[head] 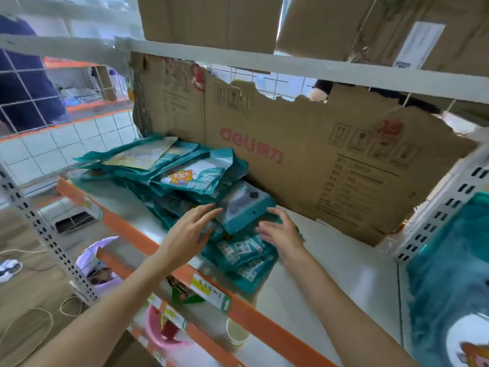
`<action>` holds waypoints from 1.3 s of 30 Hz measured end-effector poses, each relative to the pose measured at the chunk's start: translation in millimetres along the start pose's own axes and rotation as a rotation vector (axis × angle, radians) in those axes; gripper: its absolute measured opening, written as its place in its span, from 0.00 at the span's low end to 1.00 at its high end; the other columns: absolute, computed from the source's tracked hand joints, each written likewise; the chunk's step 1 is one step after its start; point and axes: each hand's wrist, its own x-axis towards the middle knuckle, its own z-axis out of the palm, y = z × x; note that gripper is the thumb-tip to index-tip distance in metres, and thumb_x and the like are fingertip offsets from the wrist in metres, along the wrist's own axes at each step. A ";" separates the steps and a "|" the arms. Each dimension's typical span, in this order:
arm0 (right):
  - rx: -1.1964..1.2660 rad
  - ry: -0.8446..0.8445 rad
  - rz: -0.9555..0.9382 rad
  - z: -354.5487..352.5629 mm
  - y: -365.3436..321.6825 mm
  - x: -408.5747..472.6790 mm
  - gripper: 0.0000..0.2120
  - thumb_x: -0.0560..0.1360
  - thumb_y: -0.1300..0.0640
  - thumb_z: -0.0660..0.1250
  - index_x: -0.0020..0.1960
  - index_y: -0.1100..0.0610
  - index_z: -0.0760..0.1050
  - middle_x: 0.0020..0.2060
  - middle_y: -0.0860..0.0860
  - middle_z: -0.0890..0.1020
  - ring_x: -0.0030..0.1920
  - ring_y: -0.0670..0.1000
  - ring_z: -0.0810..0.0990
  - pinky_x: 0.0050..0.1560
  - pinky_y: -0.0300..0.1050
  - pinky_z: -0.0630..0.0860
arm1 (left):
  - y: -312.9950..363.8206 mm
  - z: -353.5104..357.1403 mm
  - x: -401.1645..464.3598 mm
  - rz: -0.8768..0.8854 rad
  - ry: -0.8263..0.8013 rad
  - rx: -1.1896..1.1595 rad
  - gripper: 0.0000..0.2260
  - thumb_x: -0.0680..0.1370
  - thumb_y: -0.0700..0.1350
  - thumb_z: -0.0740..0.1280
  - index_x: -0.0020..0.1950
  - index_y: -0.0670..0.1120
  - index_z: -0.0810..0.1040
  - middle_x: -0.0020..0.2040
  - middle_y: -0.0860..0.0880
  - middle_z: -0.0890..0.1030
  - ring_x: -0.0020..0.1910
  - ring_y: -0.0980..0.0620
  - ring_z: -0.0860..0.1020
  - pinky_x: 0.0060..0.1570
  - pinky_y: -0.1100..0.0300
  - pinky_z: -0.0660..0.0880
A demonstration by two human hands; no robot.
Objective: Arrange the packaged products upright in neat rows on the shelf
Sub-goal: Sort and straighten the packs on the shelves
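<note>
A heap of teal packaged products [182, 170] lies flat and slumped on the white shelf [330, 263], from the back left toward the middle. One teal boxed package [243, 205] tilts on top of the heap's near end. Flat teal packs with printed labels [243, 252] lie under it by the front. My left hand [190, 231] reaches in with straight fingers touching the left side of the boxed package. My right hand [280, 231] rests with loosely bent fingers on the packs at the box's right corner. Neither hand grips anything.
A torn brown cardboard sheet [330, 160] lines the shelf's back. Cardboard boxes [211, 19] sit on the shelf above. An orange front rail [254, 316] carries price labels. A large teal package [449, 287] stands at the right. Perforated uprights [39, 229] frame the bay.
</note>
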 end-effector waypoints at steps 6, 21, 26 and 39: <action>0.185 -0.015 0.062 24.4 -3.3 18.1 0.15 0.75 0.70 0.63 0.58 0.56 0.70 0.47 0.60 0.78 0.45 0.53 0.80 0.43 0.42 0.80 | -26.0 6.2 17.0 0.073 -0.068 -0.011 0.24 0.70 0.38 0.72 0.66 0.45 0.73 0.61 0.44 0.77 0.57 0.43 0.77 0.56 0.47 0.74; 0.165 -0.012 0.034 10.6 0.7 12.4 0.13 0.73 0.74 0.64 0.50 0.59 0.75 0.45 0.59 0.79 0.47 0.55 0.81 0.42 0.42 0.81 | -22.1 8.1 14.2 0.124 -0.105 -0.138 0.19 0.81 0.54 0.53 0.63 0.49 0.76 0.61 0.49 0.78 0.63 0.48 0.73 0.62 0.47 0.71; -0.024 -0.078 0.030 -40.2 2.8 -8.8 0.16 0.74 0.74 0.62 0.60 0.63 0.73 0.51 0.59 0.79 0.48 0.53 0.80 0.39 0.39 0.79 | 8.1 -11.9 25.3 0.167 -0.035 -0.236 0.18 0.79 0.54 0.56 0.62 0.48 0.77 0.60 0.51 0.78 0.60 0.53 0.75 0.61 0.57 0.71; -0.498 -0.144 0.005 -141.3 13.3 -68.7 0.19 0.75 0.73 0.59 0.52 0.51 0.76 0.54 0.49 0.77 0.56 0.47 0.76 0.51 0.40 0.78 | 75.9 49.0 98.6 0.188 -0.614 -0.134 0.24 0.80 0.41 0.57 0.74 0.56 0.56 0.73 0.45 0.60 0.71 0.44 0.60 0.68 0.50 0.60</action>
